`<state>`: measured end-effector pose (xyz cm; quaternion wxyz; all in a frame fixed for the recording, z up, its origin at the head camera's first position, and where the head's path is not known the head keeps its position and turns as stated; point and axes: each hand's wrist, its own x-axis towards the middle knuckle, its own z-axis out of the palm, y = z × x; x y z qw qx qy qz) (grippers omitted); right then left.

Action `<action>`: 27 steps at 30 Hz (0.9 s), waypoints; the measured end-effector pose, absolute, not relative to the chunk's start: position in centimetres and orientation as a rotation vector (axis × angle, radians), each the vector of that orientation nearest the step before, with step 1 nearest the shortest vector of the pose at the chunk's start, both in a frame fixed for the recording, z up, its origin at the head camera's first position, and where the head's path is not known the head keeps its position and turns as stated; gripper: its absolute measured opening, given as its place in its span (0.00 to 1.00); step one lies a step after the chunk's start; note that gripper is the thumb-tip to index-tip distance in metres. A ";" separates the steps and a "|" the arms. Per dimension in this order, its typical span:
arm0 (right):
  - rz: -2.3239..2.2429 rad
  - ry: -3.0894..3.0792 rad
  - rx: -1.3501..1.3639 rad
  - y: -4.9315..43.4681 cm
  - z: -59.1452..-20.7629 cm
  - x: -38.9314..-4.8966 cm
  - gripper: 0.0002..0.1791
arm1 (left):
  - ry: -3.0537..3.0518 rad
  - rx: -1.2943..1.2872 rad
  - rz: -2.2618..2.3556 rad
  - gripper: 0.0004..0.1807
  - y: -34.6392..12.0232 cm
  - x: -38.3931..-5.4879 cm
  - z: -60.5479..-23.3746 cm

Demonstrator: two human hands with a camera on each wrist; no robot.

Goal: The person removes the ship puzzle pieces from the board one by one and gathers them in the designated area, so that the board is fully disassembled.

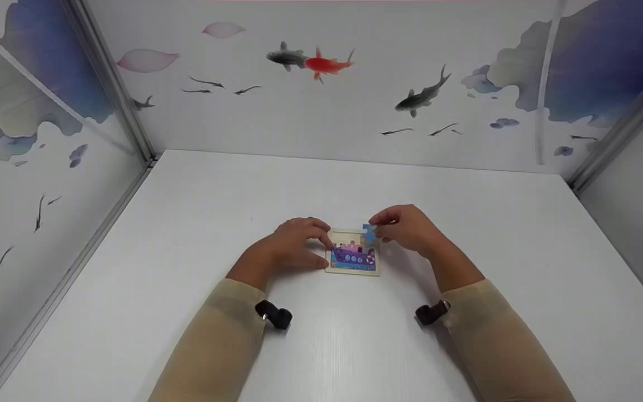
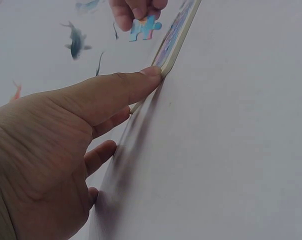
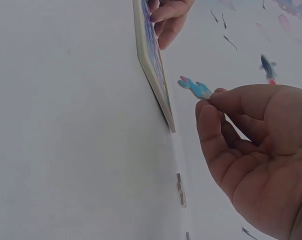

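At centre of white surface (image 1: 187, 223), small puzzle tray (image 1: 353, 254).
Left hand (image 1: 291, 245) steadying tray's left edge with thumb; right hand (image 1: 408, 229) pinching blue puzzle piece (image 1: 368, 234) just above tray's upper right corner. Wide bare room all round; fish-printed walls (image 1: 355, 84) well back. No readable writing.

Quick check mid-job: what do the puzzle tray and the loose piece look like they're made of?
Puzzle tray: probably wood or thick board, with a pale, matte, unprinted edge and a printed face. Loose piece, pinched by the right hand: thin, flat and rigid, printed blue, likely the same board. Left hand steadies the tray.
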<state>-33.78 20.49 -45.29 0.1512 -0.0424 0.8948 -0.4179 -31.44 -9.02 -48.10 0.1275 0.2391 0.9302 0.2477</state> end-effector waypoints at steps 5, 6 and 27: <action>-1.354 2.520 -0.046 22.3 -44.8 -34.3 0.13 | 2.707 0.681 0.723 0.14 -9.0 -31.4 -48.1; -1.385 2.511 -0.022 22.8 -44.6 -34.4 0.14 | 2.708 0.682 0.721 0.14 -9.0 -31.4 -48.1; -1.557 2.474 0.300 36.5 -45.4 -33.9 0.26 | 2.708 0.684 0.717 0.15 -9.1 -31.3 -48.1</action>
